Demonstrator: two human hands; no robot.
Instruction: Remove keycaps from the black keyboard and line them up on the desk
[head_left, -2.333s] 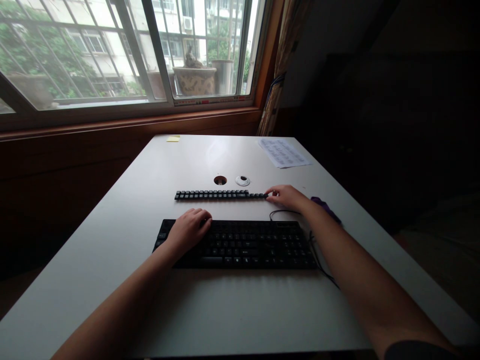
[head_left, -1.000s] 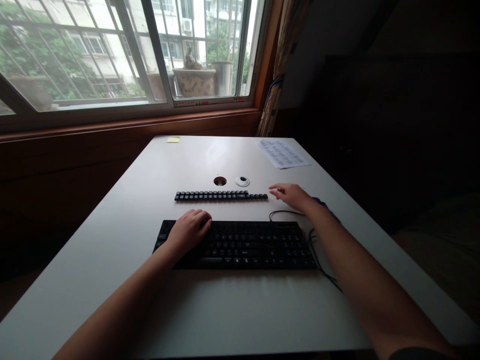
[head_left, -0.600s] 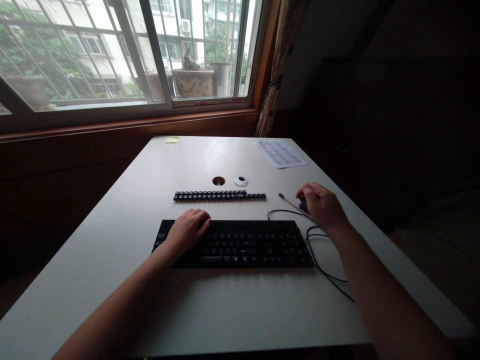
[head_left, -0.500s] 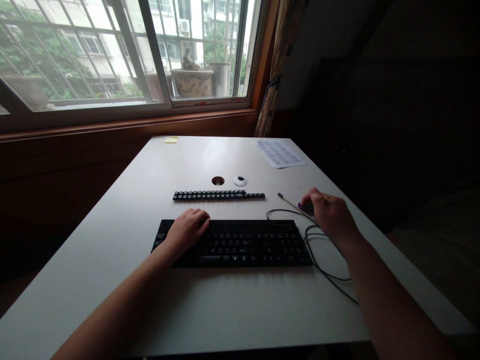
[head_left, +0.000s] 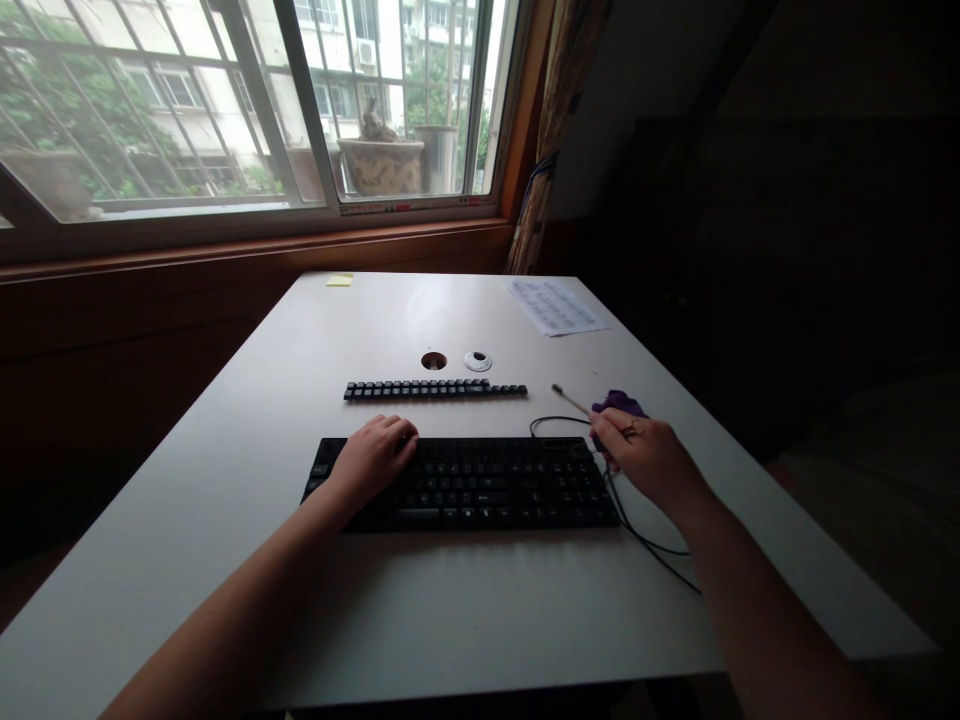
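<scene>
1. Keyboard (head_left: pixel 487 500) is lying flat on the white desk (head_left: pixel 450 620), keys facing up, its long side running crosswise before the person.
2. Left hand (head_left: pixel 379 447) is resting on the keyboard's upper left part, fingers curling near the back edge. It seems to be steadying the board; whether it is gripping anything, one cannot tell.
3. Right hand (head_left: pixel 630 450) is pinching a small dark tool (head_left: pixel 598 444), mostly hidden by the fingers, with what appears to be thin wire showing past them. The tool is sitting at the keyboard's upper right corner; whether it is touching any key is too small to tell.
4. Keycaps (head_left: pixel 420 391) are standing behind the keyboard, apart from it, forming two close rows with a lower single run at the right end.
5. A dark-tipped stick (head_left: pixel 572 399) and a purple cloth (head_left: pixel 619 402) are lying just beyond the right hand, and a cord (head_left: pixel 624 512) is curving along the keyboard's right side.
6. Judging by the pose, the person is setting the tool to the upper right keys while the other hand is bracing.
7. Such a move is likely calling for careful lining-up of the wire, a firm pinch and a still keyboard.
</scene>
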